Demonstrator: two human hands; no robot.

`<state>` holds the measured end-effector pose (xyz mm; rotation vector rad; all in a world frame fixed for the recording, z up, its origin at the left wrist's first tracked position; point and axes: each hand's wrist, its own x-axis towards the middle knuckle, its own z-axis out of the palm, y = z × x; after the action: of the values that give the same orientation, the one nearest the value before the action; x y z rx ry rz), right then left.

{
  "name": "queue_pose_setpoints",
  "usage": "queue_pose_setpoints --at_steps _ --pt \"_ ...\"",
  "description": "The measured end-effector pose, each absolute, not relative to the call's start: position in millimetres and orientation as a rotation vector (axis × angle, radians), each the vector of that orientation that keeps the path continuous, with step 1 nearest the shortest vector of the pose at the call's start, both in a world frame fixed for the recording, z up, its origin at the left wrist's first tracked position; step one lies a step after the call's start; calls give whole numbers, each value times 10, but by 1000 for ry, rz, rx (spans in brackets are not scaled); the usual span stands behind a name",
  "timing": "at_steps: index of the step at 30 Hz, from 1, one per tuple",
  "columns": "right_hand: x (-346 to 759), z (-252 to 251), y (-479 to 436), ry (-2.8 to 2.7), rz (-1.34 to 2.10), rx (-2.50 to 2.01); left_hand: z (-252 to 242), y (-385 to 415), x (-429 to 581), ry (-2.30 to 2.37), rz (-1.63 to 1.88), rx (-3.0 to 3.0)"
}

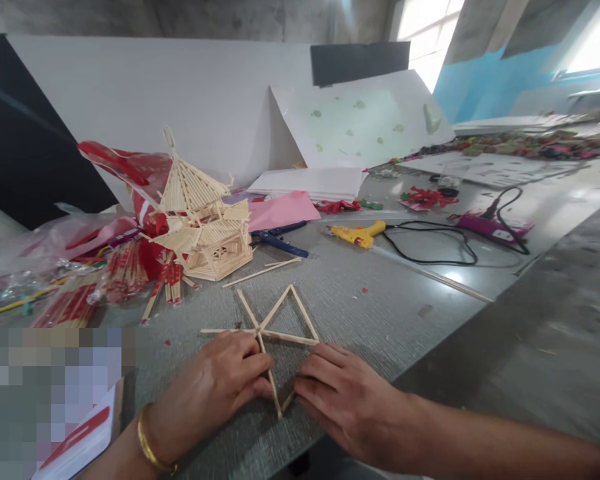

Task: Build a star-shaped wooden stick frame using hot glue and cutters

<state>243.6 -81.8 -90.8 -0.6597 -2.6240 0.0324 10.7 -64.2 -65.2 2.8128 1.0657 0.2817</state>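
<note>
A flat frame of thin wooden sticks (275,309) lies on the grey table in front of me. Its sticks spread from one centre joint, and outer sticks close off triangles on the right side. My left hand (227,370) is closed at the stick running toward me from the centre, thumb and fingers against it. Opposite it, my right hand (343,393) pinches a short outer stick (289,402) that meets the near tip; its other end is hidden under the fingers. Behind the frame stands a pagoda-like stick model (213,237) with a pointed roof.
Loose sticks (263,270) and blue-handled pliers (283,243) lie near the model. A yellow glue gun (363,235) with a black cord sits further right, near a purple box (495,228). Bundled sticks (125,270) and plastic bags are at left. The table edge runs along the right.
</note>
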Motion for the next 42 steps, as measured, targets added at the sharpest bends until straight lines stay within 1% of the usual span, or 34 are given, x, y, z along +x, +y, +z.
queue_pose_setpoints --at_steps 12,18,24,26,31,38,42 --pt "2425 -930 -811 -2583 97 -669 -620 -662 115 1065 239 2871" --pt "2589 -802 -840 -2406 115 -669 -618 -730 46 1089 257 2895" --pt "3006 -683 -648 -2226 -8 -831 -540 -847 67 993 315 2936" --pt "3058 -684 -594 -2261 -16 -854 -521 -886 127 990 269 2931" --pt "2986 -676 -509 -2429 110 -763 -566 -909 200 969 213 2932" --pt "2913 -493 -166 -2789 192 -502 -657 -881 175 908 454 2987" --pt "2870 -472 8 -2858 220 -313 -628 -914 369 1049 534 2969"
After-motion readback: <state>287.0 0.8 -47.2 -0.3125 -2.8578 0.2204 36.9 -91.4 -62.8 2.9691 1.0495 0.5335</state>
